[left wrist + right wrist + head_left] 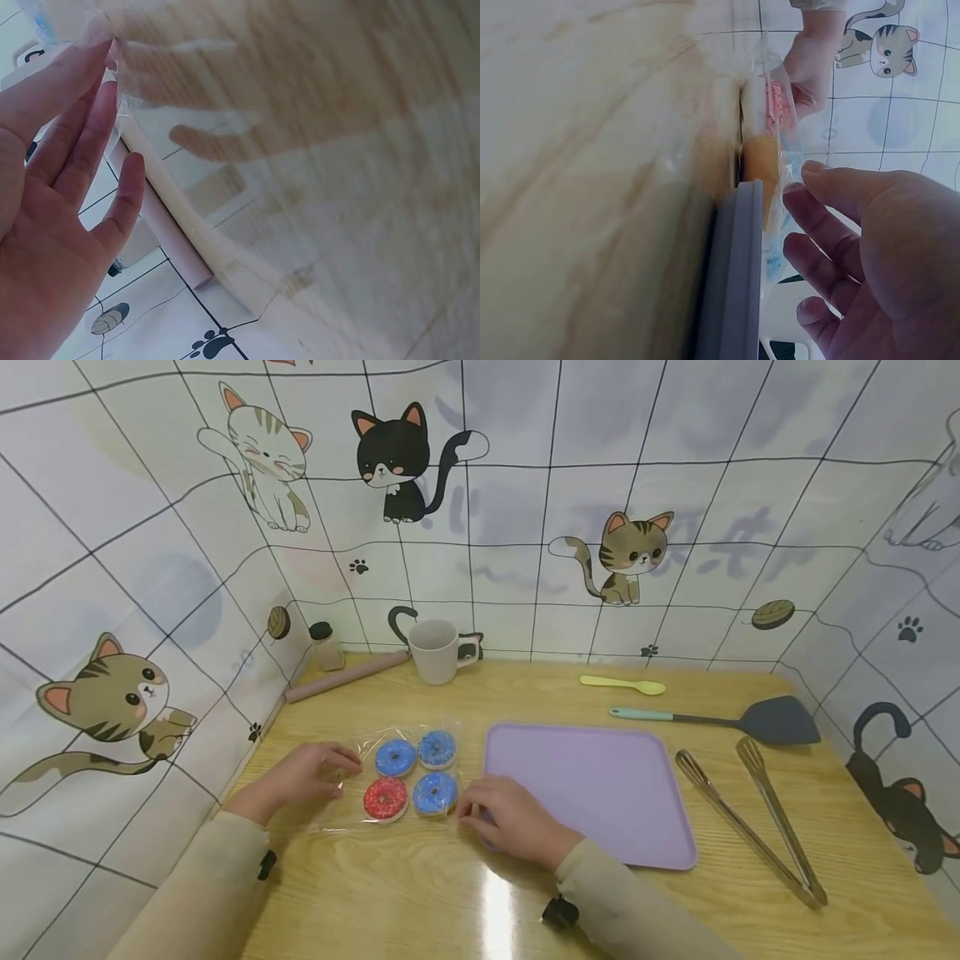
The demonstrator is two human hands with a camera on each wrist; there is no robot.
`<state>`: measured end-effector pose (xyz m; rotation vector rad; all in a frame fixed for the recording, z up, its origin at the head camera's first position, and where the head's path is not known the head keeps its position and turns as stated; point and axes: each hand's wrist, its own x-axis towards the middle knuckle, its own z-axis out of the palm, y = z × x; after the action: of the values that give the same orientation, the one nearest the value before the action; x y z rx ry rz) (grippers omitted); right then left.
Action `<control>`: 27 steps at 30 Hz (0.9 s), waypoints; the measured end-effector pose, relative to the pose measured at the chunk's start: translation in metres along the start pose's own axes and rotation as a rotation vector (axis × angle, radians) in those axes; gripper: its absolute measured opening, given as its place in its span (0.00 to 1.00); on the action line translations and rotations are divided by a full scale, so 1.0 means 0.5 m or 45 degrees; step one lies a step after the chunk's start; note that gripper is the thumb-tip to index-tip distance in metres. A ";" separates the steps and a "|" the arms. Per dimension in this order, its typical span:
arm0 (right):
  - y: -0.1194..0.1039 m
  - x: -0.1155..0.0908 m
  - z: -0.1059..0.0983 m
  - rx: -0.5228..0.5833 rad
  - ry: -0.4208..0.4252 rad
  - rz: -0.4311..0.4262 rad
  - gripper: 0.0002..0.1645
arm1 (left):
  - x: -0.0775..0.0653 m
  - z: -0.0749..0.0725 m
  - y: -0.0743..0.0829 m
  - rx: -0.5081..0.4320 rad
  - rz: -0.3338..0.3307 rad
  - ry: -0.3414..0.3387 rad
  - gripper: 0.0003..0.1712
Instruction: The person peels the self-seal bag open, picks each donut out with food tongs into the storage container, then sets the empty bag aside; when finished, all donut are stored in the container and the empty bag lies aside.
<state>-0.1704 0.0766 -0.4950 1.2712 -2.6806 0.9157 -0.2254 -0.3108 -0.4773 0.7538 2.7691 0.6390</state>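
A clear plastic bag (pixel 341 817) lies flat on the table, with one red doughnut (pixel 386 800) and three blue doughnuts (pixel 435 794) inside, sprinkled on top. My left hand (pixel 313 770) holds the bag's left side; in the left wrist view its thumb and fingertips pinch the film. At the bag's right edge is my right hand (pixel 513 817), thumb and index finger close together on the plastic in the right wrist view, the other fingers curled. This hand is over the left rim of a lilac tray (pixel 592 793), whose edge shows beside the bag.
Behind the bag stand a light mug (pixel 435 652), a pinkish rolling pin (pixel 348 677) and a black-capped jar (pixel 327 647). A yellow spoon (pixel 622 684), a spatula (pixel 780 721) and metal tongs (pixel 783 827) lie around the tray. Cat-patterned walls (pixel 510 510) border the table.
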 end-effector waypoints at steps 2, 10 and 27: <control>0.002 -0.003 -0.003 0.021 0.006 0.006 0.01 | 0.000 0.001 0.003 0.006 0.004 0.000 0.22; 0.012 -0.015 -0.013 0.061 0.070 -0.013 0.04 | 0.003 0.003 0.001 0.016 0.012 -0.012 0.22; 0.034 -0.023 -0.038 0.137 0.057 0.025 0.07 | 0.003 -0.004 0.002 0.006 -0.002 -0.034 0.22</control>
<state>-0.1792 0.1028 -0.4910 1.2298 -2.6474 1.0905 -0.2270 -0.3099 -0.4749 0.7553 2.7473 0.6181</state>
